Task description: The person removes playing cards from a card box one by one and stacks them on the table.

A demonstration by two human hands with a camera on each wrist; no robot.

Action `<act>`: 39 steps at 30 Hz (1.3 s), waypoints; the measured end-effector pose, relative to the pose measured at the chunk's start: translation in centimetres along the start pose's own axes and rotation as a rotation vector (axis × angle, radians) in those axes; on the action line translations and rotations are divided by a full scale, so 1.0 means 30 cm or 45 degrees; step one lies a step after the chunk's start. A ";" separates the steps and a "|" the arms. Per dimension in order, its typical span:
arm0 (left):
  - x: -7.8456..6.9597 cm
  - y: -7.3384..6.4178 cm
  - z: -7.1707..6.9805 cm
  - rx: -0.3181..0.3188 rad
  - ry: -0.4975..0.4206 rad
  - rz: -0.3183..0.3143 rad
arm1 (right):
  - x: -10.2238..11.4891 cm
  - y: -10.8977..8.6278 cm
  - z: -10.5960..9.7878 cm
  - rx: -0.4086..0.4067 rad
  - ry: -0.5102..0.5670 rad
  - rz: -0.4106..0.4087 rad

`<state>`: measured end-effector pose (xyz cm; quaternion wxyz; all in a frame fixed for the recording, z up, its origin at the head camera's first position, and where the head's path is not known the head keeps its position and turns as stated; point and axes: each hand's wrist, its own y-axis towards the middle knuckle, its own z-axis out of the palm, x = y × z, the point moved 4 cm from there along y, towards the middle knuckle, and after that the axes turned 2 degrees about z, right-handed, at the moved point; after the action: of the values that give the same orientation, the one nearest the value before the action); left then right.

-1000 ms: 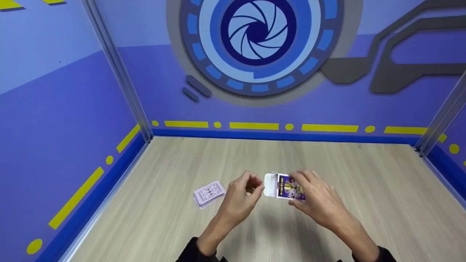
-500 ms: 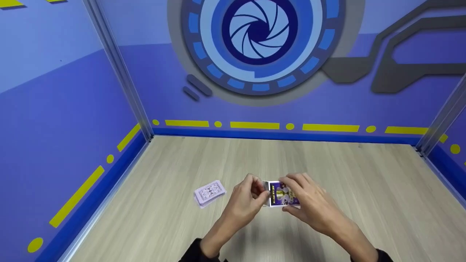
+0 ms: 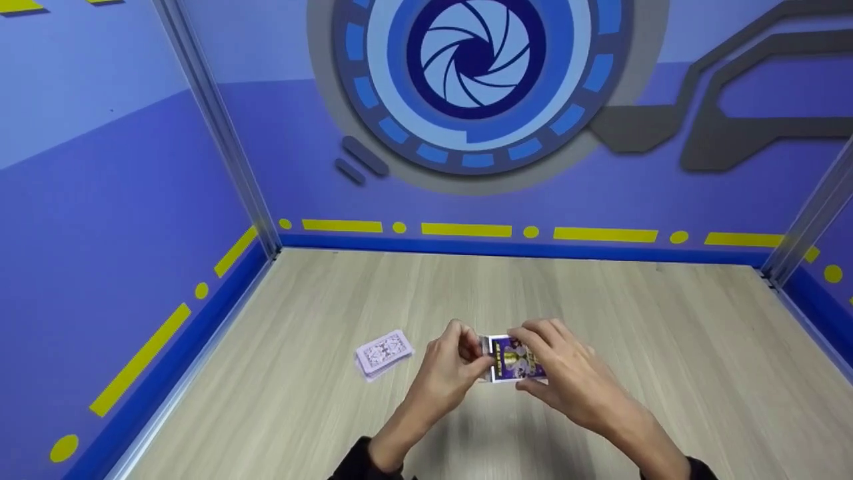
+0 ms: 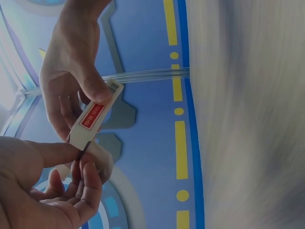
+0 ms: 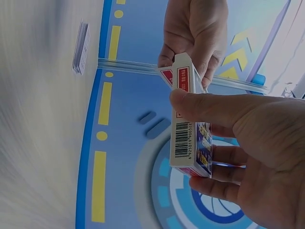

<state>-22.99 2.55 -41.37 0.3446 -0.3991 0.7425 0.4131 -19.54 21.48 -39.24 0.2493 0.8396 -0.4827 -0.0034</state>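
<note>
My right hand (image 3: 576, 373) grips a small playing-card box (image 3: 512, 360) by its long edges, thumb on the near side and fingers on the far side. The box has a purple printed face; its white narrow side carries a red label and a barcode, seen in the right wrist view. At the box's left end, the thumb and forefinger of my left hand (image 3: 443, 373) pinch the end flap (image 5: 166, 75). A white side tab shows beside that flap. Left of my hands, a stack of playing cards (image 3: 385, 351) lies on the table, patterned back up, slightly uneven.
The wood-grain table (image 3: 320, 300) runs back to a blue-purple wall panel (image 3: 266, 160) with yellow dashes along its foot. More panels stand at the left and right, joined by metal corner posts (image 3: 220, 127).
The white flap stood out to the left of the box and now is folded in, with my left fingers on it. The box has come slightly left and nearer. The card stack stays put.
</note>
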 end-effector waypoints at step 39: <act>-0.047 -0.013 -0.044 0.034 1.013 0.327 | -0.053 0.010 0.001 -0.007 -0.070 0.092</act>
<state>-22.25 1.68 -39.75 -0.0184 -0.4271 0.8668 0.2567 -20.64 22.63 -39.50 0.2379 0.8205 -0.5194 -0.0188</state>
